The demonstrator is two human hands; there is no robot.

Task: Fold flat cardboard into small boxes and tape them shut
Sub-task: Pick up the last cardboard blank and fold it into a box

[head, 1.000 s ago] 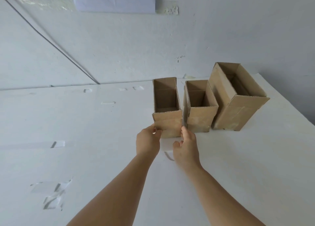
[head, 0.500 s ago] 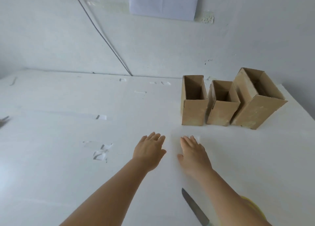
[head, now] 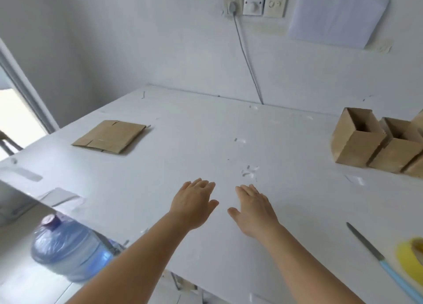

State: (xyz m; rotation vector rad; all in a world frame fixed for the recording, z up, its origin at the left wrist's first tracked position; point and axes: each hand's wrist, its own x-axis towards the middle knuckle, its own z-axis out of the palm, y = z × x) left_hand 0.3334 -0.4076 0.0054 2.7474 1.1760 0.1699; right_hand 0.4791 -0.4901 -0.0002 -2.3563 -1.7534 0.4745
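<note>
Two folded boxes (head: 357, 141) open-topped, hands (head: 194, 204) empty.

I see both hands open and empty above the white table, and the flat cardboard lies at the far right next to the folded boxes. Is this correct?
Not quite. In the head view the flat cardboard lies at the far left, apart from the folded boxes at the right edge. The rest holds: left hand and right hand are open and empty above the white table.

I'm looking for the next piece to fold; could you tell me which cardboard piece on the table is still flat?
The flat cardboard sheet at the table's far left. It lies unfolded, alone, while the folded boxes stand upright and open-topped at the right.
</note>
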